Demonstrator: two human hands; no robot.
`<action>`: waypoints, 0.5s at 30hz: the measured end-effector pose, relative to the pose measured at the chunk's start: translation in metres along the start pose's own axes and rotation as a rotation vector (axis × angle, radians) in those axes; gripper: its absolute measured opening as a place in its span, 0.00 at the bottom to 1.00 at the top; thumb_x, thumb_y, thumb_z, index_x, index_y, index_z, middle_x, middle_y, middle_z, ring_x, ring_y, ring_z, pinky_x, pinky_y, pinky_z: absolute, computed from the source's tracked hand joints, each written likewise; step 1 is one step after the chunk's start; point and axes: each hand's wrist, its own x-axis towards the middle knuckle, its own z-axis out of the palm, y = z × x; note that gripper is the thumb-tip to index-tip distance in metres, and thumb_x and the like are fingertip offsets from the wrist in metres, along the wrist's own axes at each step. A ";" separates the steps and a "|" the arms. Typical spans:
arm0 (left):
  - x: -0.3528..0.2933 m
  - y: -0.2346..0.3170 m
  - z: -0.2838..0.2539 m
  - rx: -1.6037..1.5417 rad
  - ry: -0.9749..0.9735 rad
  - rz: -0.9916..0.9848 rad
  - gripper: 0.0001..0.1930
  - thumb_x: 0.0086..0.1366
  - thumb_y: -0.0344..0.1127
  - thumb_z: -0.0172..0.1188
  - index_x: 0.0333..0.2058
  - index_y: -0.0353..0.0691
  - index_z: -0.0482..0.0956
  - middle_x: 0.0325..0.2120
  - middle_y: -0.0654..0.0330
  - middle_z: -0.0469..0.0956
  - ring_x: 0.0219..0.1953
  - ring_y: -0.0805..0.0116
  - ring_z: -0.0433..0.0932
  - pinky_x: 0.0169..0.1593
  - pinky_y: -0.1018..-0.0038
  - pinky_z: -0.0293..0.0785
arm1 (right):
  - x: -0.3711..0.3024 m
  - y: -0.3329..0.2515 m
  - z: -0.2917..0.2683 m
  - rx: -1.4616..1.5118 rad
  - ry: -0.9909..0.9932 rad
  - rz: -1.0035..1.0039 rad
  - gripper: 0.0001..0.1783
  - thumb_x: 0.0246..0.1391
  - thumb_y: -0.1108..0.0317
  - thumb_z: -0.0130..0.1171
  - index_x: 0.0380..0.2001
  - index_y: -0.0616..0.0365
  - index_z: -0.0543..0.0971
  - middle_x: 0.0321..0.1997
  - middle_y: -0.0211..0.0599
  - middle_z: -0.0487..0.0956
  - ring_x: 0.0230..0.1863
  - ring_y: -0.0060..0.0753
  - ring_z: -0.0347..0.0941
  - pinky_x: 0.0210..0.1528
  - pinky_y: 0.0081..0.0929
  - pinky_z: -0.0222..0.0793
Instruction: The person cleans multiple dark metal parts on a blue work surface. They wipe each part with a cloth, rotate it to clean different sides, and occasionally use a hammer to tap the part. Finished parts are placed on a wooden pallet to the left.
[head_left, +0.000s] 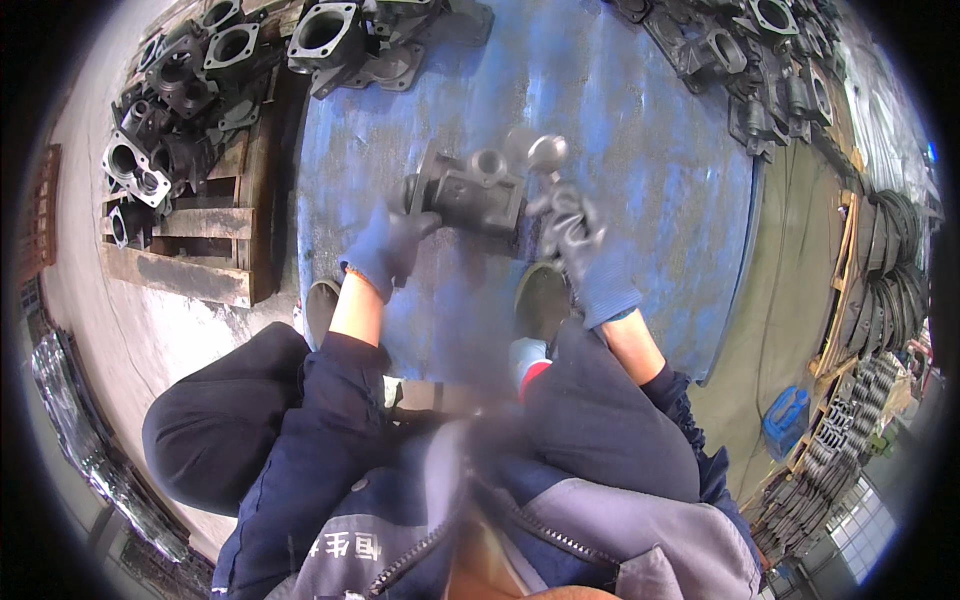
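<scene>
My left hand (396, 240), in a blue glove with a dark palm, grips a dark grey metal casting (470, 196) by its flanged left end. The casting has a square flange and a short round port on top. To its right, my right hand (576, 235), gloved the same way, is closed around a hammer (547, 153) whose shiny rounded head points away from me. The hammer head is beside the casting's far right corner, and I cannot tell whether they touch. Motion blurs the right fingers and hides most of the handle.
Beneath the work lies a worn blue board (640, 200). More castings are heaped on a wooden pallet (180, 265) at the left, with others (365, 40) at the board's far edge and far right. A blue jug (787, 422) and stacked metal parts (850, 410) stand at the right.
</scene>
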 end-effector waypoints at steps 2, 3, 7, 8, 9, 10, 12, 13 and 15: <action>0.000 -0.001 0.001 -0.032 0.010 -0.065 0.22 0.57 0.22 0.62 0.52 0.35 0.76 0.43 0.63 0.80 0.43 0.72 0.76 0.50 0.73 0.74 | 0.002 0.009 0.000 -0.026 0.029 -0.126 0.13 0.65 0.73 0.45 0.46 0.53 0.79 0.39 0.29 0.82 0.21 0.14 0.68 0.18 0.17 0.65; 0.002 -0.002 0.002 0.003 0.037 -0.122 0.22 0.57 0.22 0.62 0.52 0.35 0.76 0.43 0.63 0.80 0.43 0.72 0.76 0.51 0.73 0.74 | 0.003 0.015 0.008 -0.021 0.030 -0.213 0.14 0.63 0.75 0.45 0.47 0.53 0.78 0.39 0.29 0.82 0.21 0.14 0.68 0.18 0.17 0.65; 0.004 -0.012 0.008 -0.056 0.043 0.090 0.22 0.58 0.20 0.62 0.52 0.36 0.76 0.44 0.63 0.80 0.44 0.71 0.77 0.52 0.72 0.75 | -0.002 0.028 0.022 -0.112 -0.155 -0.248 0.17 0.61 0.79 0.44 0.48 0.52 0.77 0.40 0.28 0.82 0.21 0.14 0.67 0.18 0.16 0.63; 0.005 -0.014 0.007 -0.103 0.045 0.067 0.20 0.58 0.22 0.63 0.51 0.37 0.77 0.43 0.61 0.81 0.43 0.69 0.77 0.51 0.71 0.75 | -0.002 0.028 0.023 -0.036 -0.165 -0.231 0.17 0.61 0.79 0.44 0.48 0.52 0.77 0.39 0.28 0.82 0.21 0.14 0.67 0.18 0.16 0.62; 0.003 -0.017 0.007 -0.146 0.033 0.024 0.19 0.59 0.24 0.63 0.50 0.37 0.78 0.42 0.59 0.81 0.43 0.68 0.77 0.49 0.70 0.75 | -0.007 0.026 0.016 0.058 -0.145 0.016 0.16 0.62 0.78 0.45 0.47 0.52 0.77 0.38 0.28 0.82 0.21 0.14 0.67 0.18 0.16 0.62; 0.007 -0.018 0.004 -0.180 0.023 -0.004 0.18 0.59 0.26 0.64 0.49 0.37 0.79 0.40 0.57 0.82 0.43 0.66 0.78 0.47 0.69 0.74 | -0.005 0.023 0.012 0.169 -0.164 0.167 0.15 0.62 0.78 0.46 0.46 0.52 0.77 0.37 0.28 0.82 0.21 0.14 0.66 0.18 0.15 0.61; 0.007 -0.020 0.001 0.090 0.013 0.079 0.18 0.60 0.27 0.64 0.50 0.37 0.79 0.41 0.57 0.82 0.45 0.65 0.78 0.50 0.70 0.73 | -0.001 0.018 0.003 0.427 -0.004 0.162 0.09 0.67 0.68 0.49 0.45 0.55 0.77 0.32 0.28 0.81 0.20 0.15 0.67 0.17 0.16 0.61; 0.007 -0.021 -0.001 0.236 -0.033 0.161 0.18 0.59 0.27 0.65 0.50 0.37 0.79 0.42 0.56 0.82 0.45 0.64 0.78 0.50 0.69 0.74 | -0.001 0.016 -0.002 0.273 0.039 -0.027 0.10 0.68 0.64 0.50 0.45 0.55 0.77 0.31 0.28 0.81 0.20 0.15 0.67 0.16 0.16 0.61; 0.008 -0.022 -0.002 0.215 -0.047 0.135 0.20 0.59 0.25 0.64 0.51 0.38 0.78 0.44 0.58 0.81 0.45 0.66 0.77 0.51 0.70 0.74 | 0.005 0.016 0.003 0.073 0.118 -0.174 0.17 0.68 0.54 0.51 0.45 0.57 0.77 0.28 0.29 0.79 0.19 0.15 0.67 0.16 0.17 0.62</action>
